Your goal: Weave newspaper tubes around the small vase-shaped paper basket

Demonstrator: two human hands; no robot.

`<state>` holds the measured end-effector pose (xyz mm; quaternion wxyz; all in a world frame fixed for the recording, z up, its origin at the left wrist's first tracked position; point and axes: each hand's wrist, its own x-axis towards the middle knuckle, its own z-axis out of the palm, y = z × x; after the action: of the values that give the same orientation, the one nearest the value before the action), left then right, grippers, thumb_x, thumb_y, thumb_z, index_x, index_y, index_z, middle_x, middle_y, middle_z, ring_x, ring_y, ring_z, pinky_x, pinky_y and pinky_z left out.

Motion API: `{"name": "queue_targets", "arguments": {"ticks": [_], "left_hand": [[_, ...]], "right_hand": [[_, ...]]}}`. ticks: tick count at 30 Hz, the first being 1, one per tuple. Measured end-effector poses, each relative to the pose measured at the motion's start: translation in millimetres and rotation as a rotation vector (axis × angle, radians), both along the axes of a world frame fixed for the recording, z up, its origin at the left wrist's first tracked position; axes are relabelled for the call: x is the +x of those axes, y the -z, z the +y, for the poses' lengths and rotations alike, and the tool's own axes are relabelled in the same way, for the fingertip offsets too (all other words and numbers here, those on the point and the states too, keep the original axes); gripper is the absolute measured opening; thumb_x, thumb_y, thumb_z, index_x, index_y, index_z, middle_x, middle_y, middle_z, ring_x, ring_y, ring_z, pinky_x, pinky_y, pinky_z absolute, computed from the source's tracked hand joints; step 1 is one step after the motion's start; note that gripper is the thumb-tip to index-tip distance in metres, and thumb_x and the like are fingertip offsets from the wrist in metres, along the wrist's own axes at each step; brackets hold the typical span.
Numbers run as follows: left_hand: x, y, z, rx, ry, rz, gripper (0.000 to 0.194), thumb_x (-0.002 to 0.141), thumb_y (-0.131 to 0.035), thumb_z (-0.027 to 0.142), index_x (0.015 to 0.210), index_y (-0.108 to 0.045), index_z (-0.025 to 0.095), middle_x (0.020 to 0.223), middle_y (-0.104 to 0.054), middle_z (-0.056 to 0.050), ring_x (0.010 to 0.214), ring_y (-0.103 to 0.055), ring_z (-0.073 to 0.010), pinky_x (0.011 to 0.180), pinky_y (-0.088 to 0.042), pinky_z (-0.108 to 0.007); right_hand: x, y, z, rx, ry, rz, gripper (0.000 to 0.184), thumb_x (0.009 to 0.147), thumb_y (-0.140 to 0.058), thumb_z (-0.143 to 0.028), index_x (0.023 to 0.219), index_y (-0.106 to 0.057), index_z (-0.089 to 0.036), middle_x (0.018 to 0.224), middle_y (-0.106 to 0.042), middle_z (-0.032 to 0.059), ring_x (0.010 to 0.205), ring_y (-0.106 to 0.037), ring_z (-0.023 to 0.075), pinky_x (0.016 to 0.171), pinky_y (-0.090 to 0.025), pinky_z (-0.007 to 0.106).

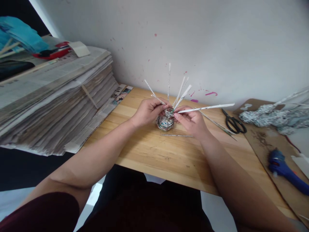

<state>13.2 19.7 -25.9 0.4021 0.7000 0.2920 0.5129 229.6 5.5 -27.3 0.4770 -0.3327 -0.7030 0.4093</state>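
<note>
A small round woven basket of rolled newspaper strips sits on the wooden table, narrowing toward its top. Several white paper tubes stick up and fan out from its rim. My left hand is closed at the basket's upper left, thumb and fingers pinching near the base of a paper tube. On the other side my right hand pinches a long paper tube that points out to the right. The fingertips of both hands partly hide the woven neck.
A tall stack of newspapers stands at left, with a red stapler-like tool on top. Black scissors and loose paper tubes lie on the table. Right, a blue glue gun and woven paper pieces rest on cardboard.
</note>
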Motion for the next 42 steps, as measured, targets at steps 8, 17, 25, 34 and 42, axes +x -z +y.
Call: {"name": "queue_targets", "arguments": {"ticks": [8, 17, 25, 34, 42], "left_hand": [[-0.9, -0.5, 1.2, -0.007, 0.065, -0.022, 0.027, 0.089, -0.076, 0.039, 0.096, -0.077, 0.013, 0.089, -0.076, -0.006, 0.071, -0.067, -0.0119, 0.067, -0.057, -0.025], [2.7, -1.2, -1.6, -0.024, 0.026, -0.048, 0.017, 0.087, -0.075, 0.028, 0.094, -0.078, 0.013, 0.088, -0.076, -0.005, 0.069, -0.065, -0.0102, 0.067, -0.055, -0.023], [1.9, -0.8, -0.6, -0.055, 0.064, -0.03, 0.017, 0.089, -0.071, 0.024, 0.098, -0.08, 0.013, 0.092, -0.08, -0.006, 0.072, -0.068, -0.0118, 0.068, -0.057, -0.024], [3.0, -0.6, -1.7, 0.024, 0.077, -0.028, 0.021, 0.087, -0.071, 0.012, 0.106, -0.08, 0.014, 0.099, -0.082, -0.007, 0.088, -0.076, -0.0152, 0.084, -0.06, -0.028], [-2.5, -2.6, -1.5, 0.047, 0.106, 0.037, 0.031, 0.086, -0.075, 0.013, 0.116, -0.076, 0.015, 0.101, -0.082, -0.008, 0.089, -0.076, -0.0153, 0.083, -0.059, -0.027]], "right_hand": [[-1.5, -2.6, 0.7, -0.102, -0.02, 0.032, 0.031, 0.08, -0.086, -0.049, 0.086, -0.073, -0.022, 0.076, -0.069, -0.0003, 0.065, -0.063, 0.0136, 0.062, -0.054, 0.029], [-0.2, -2.2, 1.5, -0.114, 0.012, 0.011, 0.038, 0.077, -0.087, -0.057, 0.083, -0.073, -0.022, 0.076, -0.071, 0.0007, 0.064, -0.065, 0.0142, 0.061, -0.056, 0.03], [0.9, -0.1, 1.9, -0.081, 0.029, 0.024, 0.038, 0.077, -0.088, -0.057, 0.084, -0.074, -0.023, 0.081, -0.072, 0.0009, 0.064, -0.065, 0.0137, 0.064, -0.06, 0.031], [3.2, 2.7, 3.8, -0.08, 0.056, -0.026, 0.041, 0.077, -0.085, -0.062, 0.087, -0.072, -0.024, 0.08, -0.07, 0.0007, 0.065, -0.066, 0.0152, 0.065, -0.061, 0.033], [3.0, 2.4, 1.3, -0.064, 0.07, -0.048, 0.04, 0.08, -0.083, -0.062, 0.087, -0.07, -0.025, 0.082, -0.071, 0.0019, 0.067, -0.067, 0.0171, 0.068, -0.061, 0.035]]}}
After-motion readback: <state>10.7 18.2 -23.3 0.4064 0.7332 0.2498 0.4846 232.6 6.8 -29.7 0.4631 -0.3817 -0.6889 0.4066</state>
